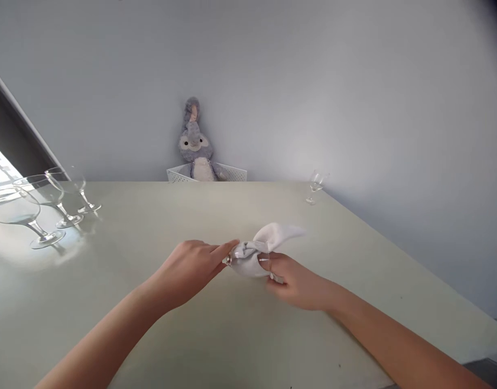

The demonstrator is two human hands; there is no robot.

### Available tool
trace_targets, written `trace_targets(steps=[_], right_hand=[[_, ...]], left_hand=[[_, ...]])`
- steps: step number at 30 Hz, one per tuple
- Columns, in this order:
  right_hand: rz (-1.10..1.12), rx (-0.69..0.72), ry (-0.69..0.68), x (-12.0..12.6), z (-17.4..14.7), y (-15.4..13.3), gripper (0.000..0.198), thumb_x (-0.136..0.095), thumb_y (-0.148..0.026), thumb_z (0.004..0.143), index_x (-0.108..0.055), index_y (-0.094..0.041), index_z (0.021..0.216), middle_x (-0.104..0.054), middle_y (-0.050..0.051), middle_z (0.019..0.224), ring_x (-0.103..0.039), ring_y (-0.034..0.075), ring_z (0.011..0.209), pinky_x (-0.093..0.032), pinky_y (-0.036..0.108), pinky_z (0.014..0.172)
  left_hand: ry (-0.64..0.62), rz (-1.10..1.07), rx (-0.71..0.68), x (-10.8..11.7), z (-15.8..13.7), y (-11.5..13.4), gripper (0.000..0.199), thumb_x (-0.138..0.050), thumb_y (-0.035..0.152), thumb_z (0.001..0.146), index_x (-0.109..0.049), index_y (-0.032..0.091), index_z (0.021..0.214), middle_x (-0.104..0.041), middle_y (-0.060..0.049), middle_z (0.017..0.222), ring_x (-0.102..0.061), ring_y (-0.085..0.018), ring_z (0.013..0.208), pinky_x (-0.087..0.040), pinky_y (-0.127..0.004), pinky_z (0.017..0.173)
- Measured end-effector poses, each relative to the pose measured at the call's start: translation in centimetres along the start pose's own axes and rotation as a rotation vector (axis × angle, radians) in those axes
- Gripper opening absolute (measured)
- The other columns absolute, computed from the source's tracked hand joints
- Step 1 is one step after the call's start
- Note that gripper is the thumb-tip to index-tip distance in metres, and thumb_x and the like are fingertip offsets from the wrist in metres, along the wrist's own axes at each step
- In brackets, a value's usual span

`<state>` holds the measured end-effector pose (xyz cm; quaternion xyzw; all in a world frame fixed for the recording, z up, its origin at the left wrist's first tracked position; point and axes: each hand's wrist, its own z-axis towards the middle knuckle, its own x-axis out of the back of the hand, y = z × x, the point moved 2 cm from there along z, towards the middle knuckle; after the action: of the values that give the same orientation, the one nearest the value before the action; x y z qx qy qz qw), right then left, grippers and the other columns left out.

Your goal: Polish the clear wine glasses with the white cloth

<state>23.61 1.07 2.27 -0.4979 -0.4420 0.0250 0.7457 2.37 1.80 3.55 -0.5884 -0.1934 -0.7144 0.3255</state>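
A clear wine glass (pixel 237 254) lies tilted on its side above the table, its mouth toward the right. My left hand (pixel 193 266) is closed on its stem end, and its foot is hidden by the fingers. A white cloth (pixel 274 235) fills the bowl, with a loose end sticking out up and to the right. At the rim, my right hand (pixel 293 278) is closed on the cloth, with some fingers inside the bowl and the thumb below, outside it.
Three clear wine glasses (pixel 45 239) stand upright on the table (pixel 183 205) at the left. A smaller stemmed glass (pixel 315 182) stands at the far right edge. Behind the table, a grey plush toy (pixel 195 141) sits in a white perforated basket (pixel 237 174) against the wall.
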Motion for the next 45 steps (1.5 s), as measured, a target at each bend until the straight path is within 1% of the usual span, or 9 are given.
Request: trace_targets(steps=[7, 10, 15, 19, 24, 30, 36, 40, 45], right_hand=[[1.086, -0.125, 0.004, -1.2, 0.8, 1.3, 0.053, -0.04, 0.0, 0.058, -0.067, -0.021, 0.099, -0.061, 0.001, 0.108, -0.053, 0.017, 0.102, -0.042, 0.042, 0.098], [1.018, -0.098, 0.09, -1.3, 0.6, 1.3, 0.056, -0.039, -0.002, 0.06, -0.063, -0.021, 0.108, -0.06, 0.003, 0.109, -0.051, 0.019, 0.103, -0.041, 0.043, 0.098], [0.149, 0.056, 0.235, 0.2, -0.5, 0.9, 0.04, -0.043, 0.0, 0.066, -0.063, -0.024, 0.093, -0.058, 0.002, 0.096, -0.051, 0.018, 0.088, -0.042, 0.039, 0.09], [-0.173, 0.106, 0.223, 0.4, -1.0, 0.2, 0.038, -0.044, -0.001, 0.068, -0.06, -0.021, 0.095, -0.057, 0.007, 0.105, -0.052, 0.02, 0.09, -0.044, 0.034, 0.08], [0.108, -0.139, 0.034, 0.5, -1.0, 0.4, 0.037, -0.043, -0.003, 0.068, -0.063, -0.02, 0.094, -0.062, 0.004, 0.089, -0.057, 0.018, 0.079, -0.046, 0.031, 0.073], [1.014, -0.145, -0.043, 0.7, -0.6, 2.4, 0.045, -0.048, -0.008, 0.054, -0.068, -0.016, 0.092, -0.064, 0.002, 0.085, -0.059, 0.017, 0.08, -0.05, 0.033, 0.078], [1.285, -0.214, 0.188, 0.5, -0.2, 3.1, 0.023, -0.052, -0.016, 0.073, -0.069, -0.013, 0.087, -0.069, 0.006, 0.084, -0.061, 0.019, 0.08, -0.053, 0.036, 0.075], [1.418, -0.186, 0.528, 2.1, -0.4, 3.2, 0.018, -0.05, -0.016, 0.075, -0.067, -0.021, 0.081, -0.069, 0.001, 0.087, -0.062, 0.019, 0.081, -0.053, 0.031, 0.061], [1.178, -0.011, 0.685, 1.7, 0.1, 1.4, 0.021, -0.047, -0.028, 0.085, -0.064, -0.028, 0.096, -0.065, 0.001, 0.108, -0.053, 0.022, 0.111, -0.049, 0.042, 0.086]], left_hand=[[0.208, 0.366, -0.135, -1.7, -0.4, -0.8, 0.061, -0.031, -0.008, 0.077, -0.025, 0.008, 0.136, -0.062, 0.001, 0.066, -0.055, -0.013, 0.056, -0.036, -0.029, 0.054], [0.204, 0.28, -0.075, -2.1, -0.2, -0.9, 0.054, -0.037, -0.002, 0.08, -0.03, 0.009, 0.133, -0.064, 0.001, 0.069, -0.055, -0.013, 0.054, -0.034, -0.028, 0.051], [0.058, -0.078, 0.119, -1.0, 0.3, -0.1, 0.033, -0.036, 0.019, 0.091, -0.043, 0.023, 0.123, -0.061, 0.007, 0.06, -0.051, -0.011, 0.046, -0.028, -0.024, 0.044], [0.179, -0.075, 0.057, -0.7, 0.3, 0.4, 0.035, -0.038, 0.017, 0.09, -0.042, 0.021, 0.124, -0.065, 0.006, 0.066, -0.053, -0.01, 0.049, -0.029, -0.024, 0.045], [0.319, 0.182, -0.138, -2.2, 0.1, 0.9, 0.051, -0.041, 0.0, 0.078, -0.037, 0.007, 0.128, -0.065, 0.002, 0.068, -0.052, -0.011, 0.05, -0.03, -0.027, 0.047], [0.344, 0.228, -0.141, -2.4, 0.1, 0.8, 0.053, -0.041, -0.003, 0.076, -0.038, 0.005, 0.128, -0.061, 0.003, 0.062, -0.049, -0.011, 0.048, -0.03, -0.027, 0.047], [0.191, 0.009, 0.13, -2.1, 0.3, 0.5, 0.036, -0.039, 0.017, 0.088, -0.046, 0.019, 0.123, -0.065, 0.003, 0.065, -0.052, -0.013, 0.049, -0.025, -0.026, 0.047], [0.028, -0.43, 0.407, -1.5, 0.6, 0.7, 0.025, -0.035, 0.029, 0.09, -0.056, 0.025, 0.102, -0.061, 0.005, 0.062, -0.049, -0.011, 0.049, -0.028, -0.023, 0.046], [-0.026, -1.013, 0.543, -1.9, 0.9, 1.9, 0.03, -0.039, 0.045, 0.087, -0.055, 0.021, 0.08, -0.06, 0.002, 0.065, -0.049, -0.01, 0.053, -0.035, -0.022, 0.047]])
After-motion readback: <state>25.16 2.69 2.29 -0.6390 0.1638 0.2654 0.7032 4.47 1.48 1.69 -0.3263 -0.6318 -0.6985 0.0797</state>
